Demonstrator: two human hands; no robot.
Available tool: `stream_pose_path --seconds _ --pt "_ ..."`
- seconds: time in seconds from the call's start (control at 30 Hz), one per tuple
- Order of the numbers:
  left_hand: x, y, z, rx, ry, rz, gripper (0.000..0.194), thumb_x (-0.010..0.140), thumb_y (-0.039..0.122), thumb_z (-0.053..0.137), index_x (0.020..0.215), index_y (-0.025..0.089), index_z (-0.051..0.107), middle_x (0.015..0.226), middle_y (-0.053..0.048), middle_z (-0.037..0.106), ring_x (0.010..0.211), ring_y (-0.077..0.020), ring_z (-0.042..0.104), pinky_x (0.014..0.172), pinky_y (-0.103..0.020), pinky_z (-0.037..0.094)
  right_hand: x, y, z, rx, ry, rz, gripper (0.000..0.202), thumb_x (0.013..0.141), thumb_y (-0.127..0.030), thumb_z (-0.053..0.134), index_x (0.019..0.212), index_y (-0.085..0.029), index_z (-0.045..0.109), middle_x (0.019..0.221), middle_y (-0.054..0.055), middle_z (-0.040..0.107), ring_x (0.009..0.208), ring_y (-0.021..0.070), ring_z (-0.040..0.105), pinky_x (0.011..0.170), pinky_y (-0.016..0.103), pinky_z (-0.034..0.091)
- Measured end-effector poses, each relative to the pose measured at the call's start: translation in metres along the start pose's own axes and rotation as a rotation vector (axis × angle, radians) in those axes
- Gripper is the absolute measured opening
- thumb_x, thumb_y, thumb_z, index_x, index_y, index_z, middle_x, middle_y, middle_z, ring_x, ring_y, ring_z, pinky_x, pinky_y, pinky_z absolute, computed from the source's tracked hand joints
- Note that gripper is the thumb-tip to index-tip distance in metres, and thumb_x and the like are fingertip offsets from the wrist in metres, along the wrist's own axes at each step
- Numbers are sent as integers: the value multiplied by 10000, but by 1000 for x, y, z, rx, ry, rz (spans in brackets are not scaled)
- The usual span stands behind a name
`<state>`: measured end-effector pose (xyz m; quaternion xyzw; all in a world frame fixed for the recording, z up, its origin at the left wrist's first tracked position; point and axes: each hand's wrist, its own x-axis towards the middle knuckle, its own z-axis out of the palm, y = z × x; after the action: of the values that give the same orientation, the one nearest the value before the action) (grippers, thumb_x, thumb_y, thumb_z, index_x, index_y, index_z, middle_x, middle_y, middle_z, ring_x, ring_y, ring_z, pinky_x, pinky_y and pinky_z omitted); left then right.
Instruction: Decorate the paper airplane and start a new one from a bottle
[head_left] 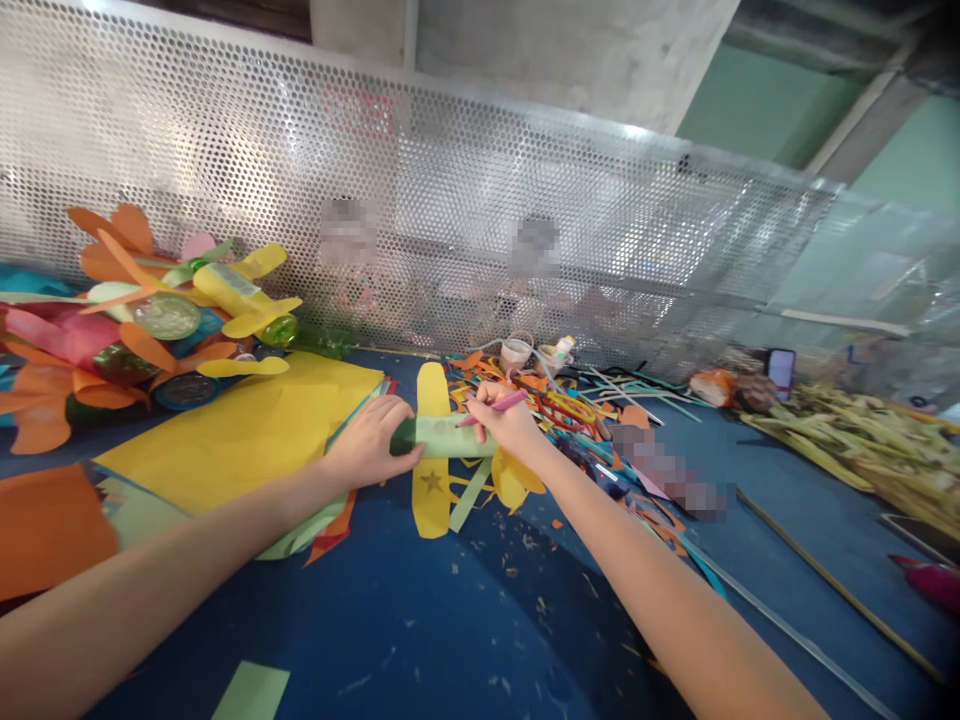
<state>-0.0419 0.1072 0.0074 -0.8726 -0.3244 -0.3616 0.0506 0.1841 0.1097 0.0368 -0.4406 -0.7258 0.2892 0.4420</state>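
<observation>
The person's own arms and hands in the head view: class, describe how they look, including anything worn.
The left hand and right hand are ungloved. The left forearm and right forearm taper and are bare, without visible sleeves, watch or bracelet. Fine markings are too small to tell.

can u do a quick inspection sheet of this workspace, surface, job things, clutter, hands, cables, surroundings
Surface: blue table, flecked with small bits.
Job's things: plane-shaped craft, light green body, yellow wing with a star; pink pen, tip at or near the body.
Clutter: coloured paper scraps beyond and right of the craft; yellow paper to its left; bottle-and-paper crafts piled far left.
Hands: left hand grips the craft; right hand holds the pen.
Cables: none certain; a thin pale strip at right might be cord.
Surroundings: perforated panel behind the table, blurred figures showing in it.
</observation>
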Motion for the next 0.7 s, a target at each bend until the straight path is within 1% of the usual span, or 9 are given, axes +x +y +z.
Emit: stream_pose_path --seconds 0.17,0.27,0.33,0.43,0.57,0.7 --pt "0 0 0 -10 10 1 203 754 320 549 895 203 462 931 -80 572 941 -245 536 822 -400 440 -2 -2 0 9 -20 -19 271 821 -263 509 587 -220 379 339 -95 469 334 81 419 578 246 433" --pt "0 -1 1 -2 1 5 196 762 322 546 886 200 455 925 -79 566 947 -245 532 826 -395 438 -3 -3 0 21 -39 -30 277 822 -260 511 581 -220 381 348 -88 476 367 90 467 605 251 443" --pt "0 -1 1 3 -5 6 194 768 323 543 884 197 450 922 -77 561 940 -242 532 828 -390 436 -3 -4 0 19 -24 -36 270 824 -257 509 585 -220 387 367 -77 498 405 100 502 618 254 451" --pt "0 -1 1 2 -9 2 192 767 324 544 878 197 451 914 -77 561 932 -241 532 827 -388 436 -3 -4 0 27 1 -36 255 818 -231 507 594 -225 383 378 -76 505 426 104 516 634 264 470" --pt "1 0 0 -15 2 -5 180 759 320 546 869 203 463 905 -74 569 917 -241 539 812 -392 440 -2 -3 0 68 -68 -2 241 792 -201 518 600 -233 375 350 -86 477 433 114 543 680 295 501" --pt "1 0 0 -20 9 -4 184 758 318 547 875 204 463 915 -74 567 919 -241 541 821 -399 436 -1 -1 0 69 -33 -5 235 811 -243 504 611 -228 380 367 -84 502 395 103 509 654 285 500"
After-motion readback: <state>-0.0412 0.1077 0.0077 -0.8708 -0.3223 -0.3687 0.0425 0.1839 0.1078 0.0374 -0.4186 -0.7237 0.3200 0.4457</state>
